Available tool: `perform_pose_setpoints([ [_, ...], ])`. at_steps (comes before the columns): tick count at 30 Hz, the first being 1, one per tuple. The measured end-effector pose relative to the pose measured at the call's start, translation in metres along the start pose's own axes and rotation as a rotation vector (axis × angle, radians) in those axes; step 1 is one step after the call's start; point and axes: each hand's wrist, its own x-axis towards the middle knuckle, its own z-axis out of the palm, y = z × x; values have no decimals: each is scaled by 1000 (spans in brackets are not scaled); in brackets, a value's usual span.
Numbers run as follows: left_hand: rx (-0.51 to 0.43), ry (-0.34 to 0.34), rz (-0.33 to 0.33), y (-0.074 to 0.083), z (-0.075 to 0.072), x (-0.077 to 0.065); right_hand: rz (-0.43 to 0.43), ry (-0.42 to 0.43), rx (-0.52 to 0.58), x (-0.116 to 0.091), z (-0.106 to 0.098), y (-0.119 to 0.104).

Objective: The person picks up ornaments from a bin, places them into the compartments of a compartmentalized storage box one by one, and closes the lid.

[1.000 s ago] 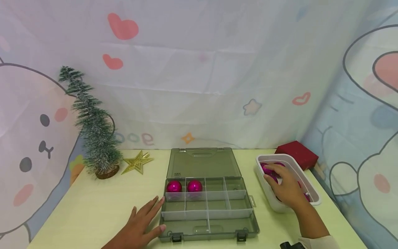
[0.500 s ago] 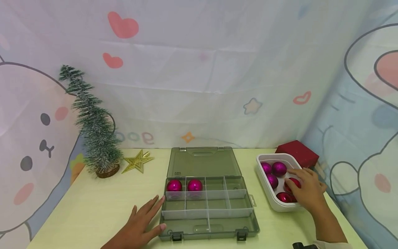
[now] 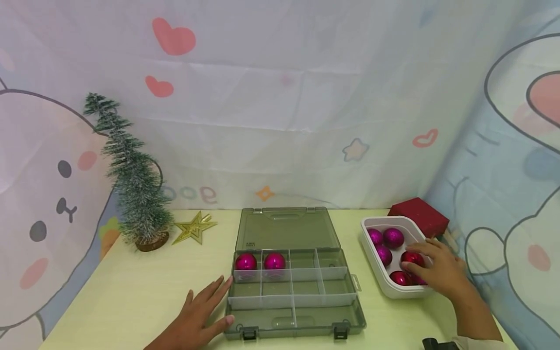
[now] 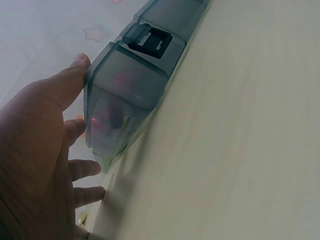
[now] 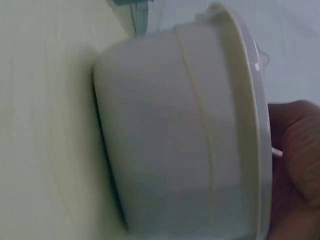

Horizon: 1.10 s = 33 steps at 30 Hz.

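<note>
A dark translucent compartment box lies with its lid folded back. Two shiny magenta baubles sit in separate compartments of its back row. At the box's left side rests my left hand, fingers spread, thumb at the front left corner; the left wrist view shows the thumb against the box wall. My right hand reaches into a white tub, thumb and fingers round a red bauble. Beside that lie glittery purple baubles and another red bauble. The tub wall hides the fingertips in the right wrist view.
A small frosted Christmas tree stands at the back left, with a gold star lying beside it. Behind the tub is a dark red box. A printed cloth backdrop rises at the table's back edge.
My right hand has moved from the purple baubles at the tub's back left to the red bauble at its right, and its fingers have closed round it. The left hand stays put.
</note>
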Motion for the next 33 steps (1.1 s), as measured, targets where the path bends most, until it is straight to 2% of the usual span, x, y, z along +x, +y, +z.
perform_pose_setpoints([
  [3, 2, -1, -4, 0, -1, -1, -74, -73, 14, 7, -6, 3],
  [6, 2, 3, -6, 0, -2, -1, -113, -148, 11, 13, -10, 3],
  [12, -28, -19, -26, -1, -3, -1, -95, -283, -32, 21, -15, 1],
  [15, -16, -17, -34, -2, -2, -2, -100, -321, -24, 22, -15, -1],
  [20, 0, -8, -44, -3, -2, -3, -120, -351, -19, 25, -13, -3],
  [26, 16, -9, -40, -2, 0, -2, -93, -376, -47, 23, -13, -2],
  [33, 15, -3, -25, 0, -1, 0, -87, -367, -72, 21, -11, -2],
])
